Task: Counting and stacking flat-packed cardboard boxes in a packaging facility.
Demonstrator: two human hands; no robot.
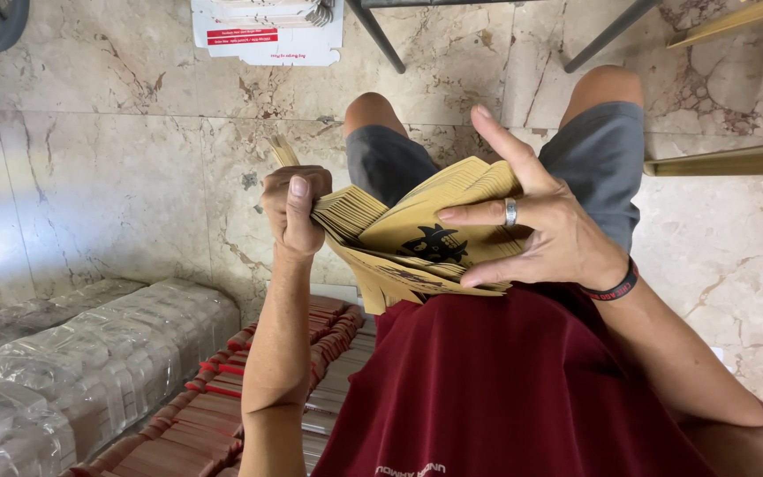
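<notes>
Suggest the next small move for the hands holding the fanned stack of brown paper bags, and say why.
Probably the right hand thumbs the next bag forward: the paper bags are fanned open, while the left hand clamps their edge.

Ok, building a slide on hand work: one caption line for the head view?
Seated person's left hand and ringed right hand fan a stack of flat tan paper bags above a marble floor.

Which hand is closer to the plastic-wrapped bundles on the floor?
The left hand. It grips the near end of the stack of brown paper bags, above and right of the plastic-wrapped bundles. The right hand holds the stack's other side, farther from them.
</notes>
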